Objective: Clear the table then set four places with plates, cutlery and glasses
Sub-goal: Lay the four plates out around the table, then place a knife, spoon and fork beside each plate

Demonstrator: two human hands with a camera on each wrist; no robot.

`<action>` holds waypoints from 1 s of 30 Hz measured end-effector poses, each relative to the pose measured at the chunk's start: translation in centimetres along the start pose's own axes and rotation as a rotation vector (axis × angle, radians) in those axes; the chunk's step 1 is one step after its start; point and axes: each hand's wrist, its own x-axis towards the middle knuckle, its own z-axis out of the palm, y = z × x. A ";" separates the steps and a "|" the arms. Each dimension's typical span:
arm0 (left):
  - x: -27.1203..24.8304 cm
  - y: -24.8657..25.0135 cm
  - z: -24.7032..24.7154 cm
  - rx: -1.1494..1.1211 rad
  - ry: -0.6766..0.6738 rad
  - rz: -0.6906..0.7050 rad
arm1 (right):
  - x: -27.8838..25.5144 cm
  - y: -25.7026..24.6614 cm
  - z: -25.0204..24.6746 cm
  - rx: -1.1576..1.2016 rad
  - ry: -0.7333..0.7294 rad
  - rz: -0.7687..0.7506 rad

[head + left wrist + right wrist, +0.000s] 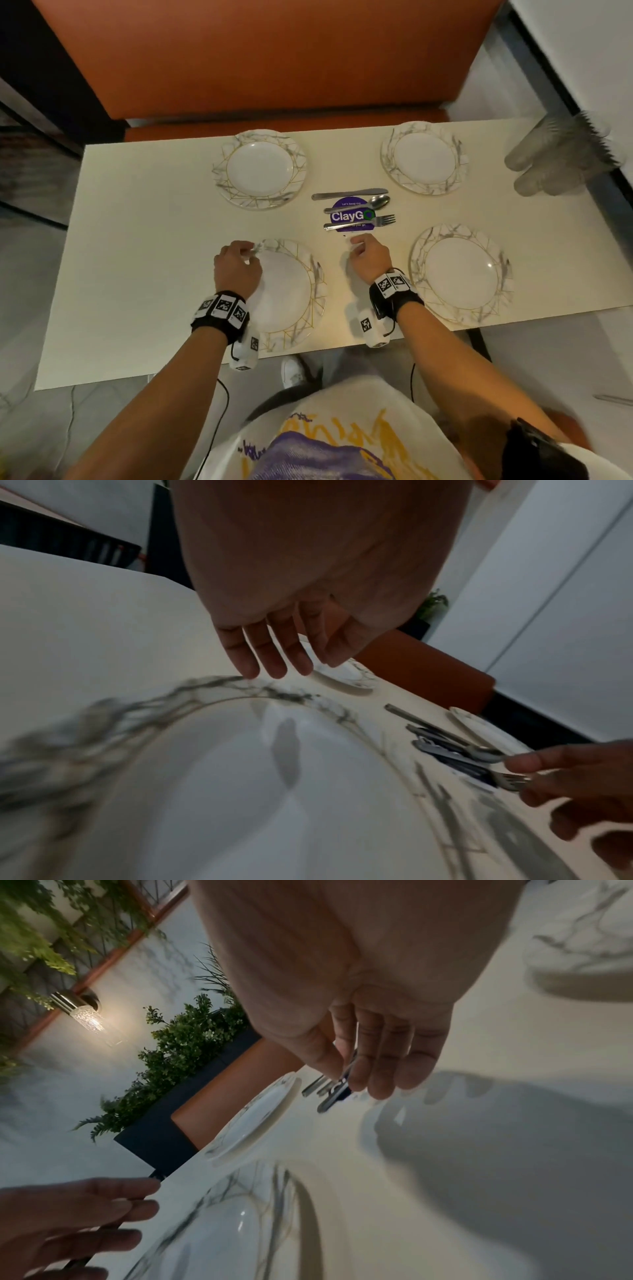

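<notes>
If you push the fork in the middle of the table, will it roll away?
Probably not. The fork lies flat on the sticker, and its flattened handle and tines look likelier to slide than roll. It looks like shiny metal, so likely stiff, and perhaps slippery on the smooth table.

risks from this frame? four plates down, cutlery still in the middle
1. Near-left plate overhangs the table edge nearest the person; the left hand over it could tip it off.
2. Knife, spoon and fork lie close together; the right hand may drag the wrong piece.
3. Only one cutlery set is visible for four places.
</notes>
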 end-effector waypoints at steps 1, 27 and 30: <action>0.4 1.3 0.6 -0.027 -0.026 0.018 | 0.9 0.0 -0.6 -0.014 0.017 -0.015; 14.2 18.0 15.1 0.490 -0.277 0.312 | 22.2 -0.8 -5.9 -0.709 -0.227 -0.469; 14.2 17.9 15.4 0.500 -0.264 0.324 | 22.6 -0.7 -6.0 -0.713 -0.252 -0.501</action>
